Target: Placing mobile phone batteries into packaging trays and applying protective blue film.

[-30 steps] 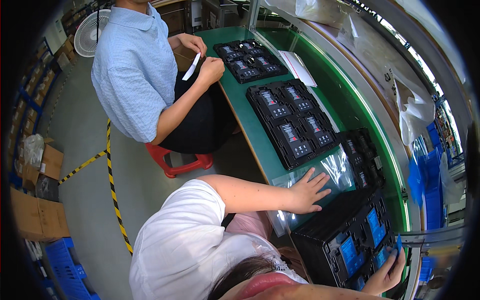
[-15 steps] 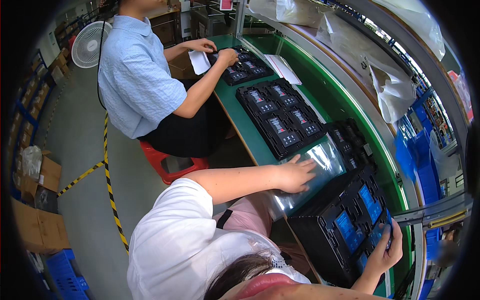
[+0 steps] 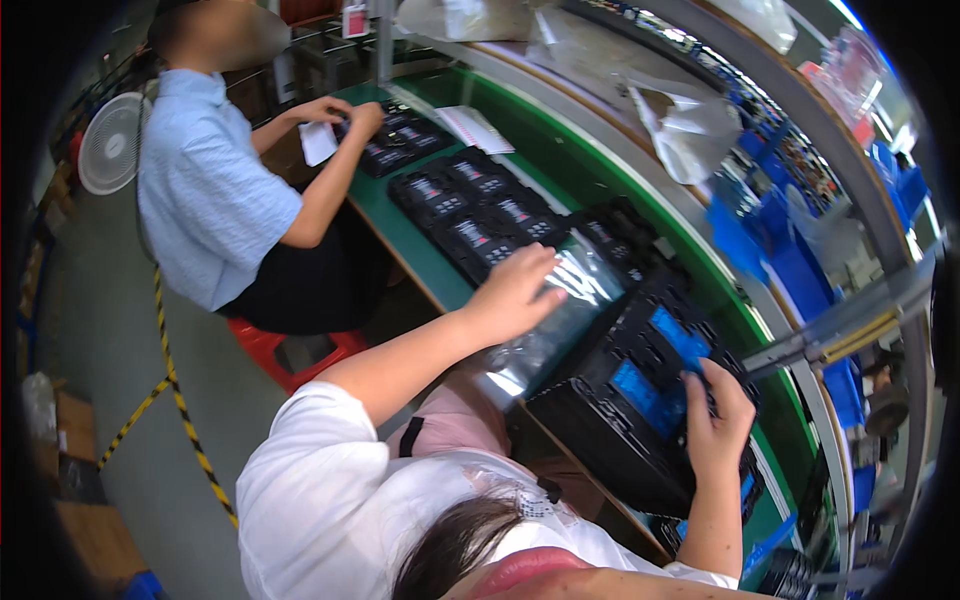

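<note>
My left hand point(image 3: 515, 293), fingers stretched and apart, hovers over or rests on a clear plastic sheet or bag point(image 3: 535, 345) at the table edge; contact is hard to tell. My right hand point(image 3: 720, 425) is curled at the right side of a tall stack of black trays point(image 3: 590, 420), thumb over the top tray. It seems to grip that tray's edge, with the fingertips partly hidden. Flat panels with blue film point(image 3: 640, 397) sit in the top tray. Beyond the plastic lies another black tray point(image 3: 480, 215) holding several dark labelled devices.
A co-worker in a light blue shirt point(image 3: 205, 185) sits on a red stool point(image 3: 300, 355) at the left, hands over a farther black tray point(image 3: 405, 140). More black trays point(image 3: 620, 235) stand along the green bench wall. A metal frame post point(image 3: 850, 310) crosses at right.
The whole view has swung, shifting the scene left. My right hand has moved from a blue-filmed panel near the stack's lower corner up along its right edge. My left hand stays by the plastic.
</note>
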`<state>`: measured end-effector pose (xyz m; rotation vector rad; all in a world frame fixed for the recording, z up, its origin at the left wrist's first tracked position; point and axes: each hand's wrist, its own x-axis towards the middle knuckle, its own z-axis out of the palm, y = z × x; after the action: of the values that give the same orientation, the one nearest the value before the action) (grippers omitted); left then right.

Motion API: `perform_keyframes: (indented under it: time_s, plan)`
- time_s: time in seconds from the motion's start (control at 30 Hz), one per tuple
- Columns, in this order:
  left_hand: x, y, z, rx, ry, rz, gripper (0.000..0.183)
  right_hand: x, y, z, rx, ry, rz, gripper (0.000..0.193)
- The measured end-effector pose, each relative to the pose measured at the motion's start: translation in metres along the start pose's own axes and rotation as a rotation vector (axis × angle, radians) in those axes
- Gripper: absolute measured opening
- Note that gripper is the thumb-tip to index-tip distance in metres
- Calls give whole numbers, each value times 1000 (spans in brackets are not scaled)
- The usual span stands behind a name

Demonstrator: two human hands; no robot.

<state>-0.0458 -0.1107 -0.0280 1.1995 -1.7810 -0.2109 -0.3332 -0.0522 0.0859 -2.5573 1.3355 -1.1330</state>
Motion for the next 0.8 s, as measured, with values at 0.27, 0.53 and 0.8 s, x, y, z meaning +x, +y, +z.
perform_keyframes:
  time_s: [0.27,0.53,0.8]
  plan:
    - [6,138,-42,-1175,-418,-283,39,21,-32,-12,-258,111,-582,36]
    - [14,143,-10,-1042,-265,-215,27,7,-21,-31,-202,-99,-317,53]
    - [15,156,8,-447,-281,402,45,1,-3,-61,760,-318,582,12]
